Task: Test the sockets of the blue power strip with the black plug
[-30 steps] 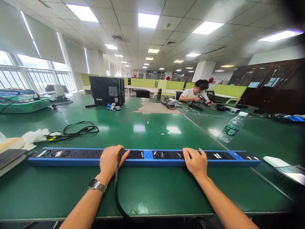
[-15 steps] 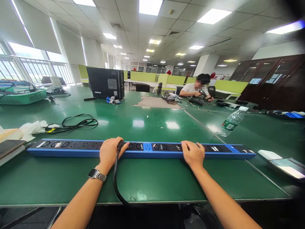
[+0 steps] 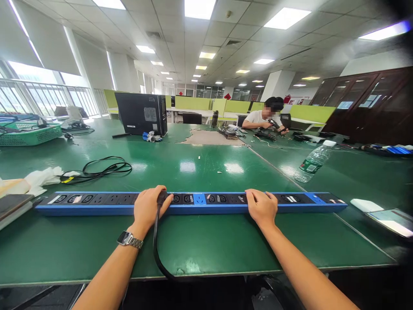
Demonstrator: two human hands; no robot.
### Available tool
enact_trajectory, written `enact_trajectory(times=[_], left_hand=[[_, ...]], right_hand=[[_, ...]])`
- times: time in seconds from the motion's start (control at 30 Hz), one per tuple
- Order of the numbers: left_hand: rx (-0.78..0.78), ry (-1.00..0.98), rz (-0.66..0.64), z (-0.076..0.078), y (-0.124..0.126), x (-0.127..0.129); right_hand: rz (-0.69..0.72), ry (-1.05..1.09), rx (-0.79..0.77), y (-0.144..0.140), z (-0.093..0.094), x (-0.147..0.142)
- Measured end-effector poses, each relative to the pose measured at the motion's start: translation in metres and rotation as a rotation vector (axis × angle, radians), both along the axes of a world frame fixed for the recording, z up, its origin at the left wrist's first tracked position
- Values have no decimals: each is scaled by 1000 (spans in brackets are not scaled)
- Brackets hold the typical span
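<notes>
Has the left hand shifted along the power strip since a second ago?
No. The left hand sits on the power strip just left of the bright blue socket, at the black plug, as before; only the camera tilted.

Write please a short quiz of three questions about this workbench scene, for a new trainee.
1. True or false: the right hand rests on the blue power strip.
2. What does the left hand grip at the strip? A) a black plug with cable B) a screwdriver C) a bottle
3. Which thing lies tilted on the green table, beyond the strip's right end?

Key: 1 true. 2 A, the black plug. 3 the water bottle.
</notes>
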State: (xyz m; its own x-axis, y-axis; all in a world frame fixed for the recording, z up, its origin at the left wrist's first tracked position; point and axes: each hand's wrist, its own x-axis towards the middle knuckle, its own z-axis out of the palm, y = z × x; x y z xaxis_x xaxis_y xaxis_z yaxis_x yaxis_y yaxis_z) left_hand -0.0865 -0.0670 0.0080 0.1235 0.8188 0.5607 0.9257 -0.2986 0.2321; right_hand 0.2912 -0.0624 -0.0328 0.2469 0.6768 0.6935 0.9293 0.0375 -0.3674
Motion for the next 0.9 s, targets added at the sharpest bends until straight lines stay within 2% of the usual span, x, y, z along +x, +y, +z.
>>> enact_trajectory(times=[0.1,0.2,0.27,0.33,0.43,0.57,0.7,0.9], left_hand=[[1,-64,-58,-1,0,-4],[3,-243,-62,1,1,-3],[-2,-390,-51,3,1,6],[-24,-472,-93,6,0,25],[-108,-458,-211,11,1,62],[-186,-294,-186,15,4,99],[-166,-148,-176,14,5,108],[-126,-120,-204,11,3,106]], right_hand=[[-5,2,-11,0,0,-1],[-17,14,-15,-1,2,-2],[-17,19,-19,-1,3,-3],[-15,23,-24,-2,4,-4],[-12,23,-28,-3,5,-4],[-1,8,-16,-3,4,-4],[4,-3,10,0,1,-2],[13,12,29,0,0,-2]])
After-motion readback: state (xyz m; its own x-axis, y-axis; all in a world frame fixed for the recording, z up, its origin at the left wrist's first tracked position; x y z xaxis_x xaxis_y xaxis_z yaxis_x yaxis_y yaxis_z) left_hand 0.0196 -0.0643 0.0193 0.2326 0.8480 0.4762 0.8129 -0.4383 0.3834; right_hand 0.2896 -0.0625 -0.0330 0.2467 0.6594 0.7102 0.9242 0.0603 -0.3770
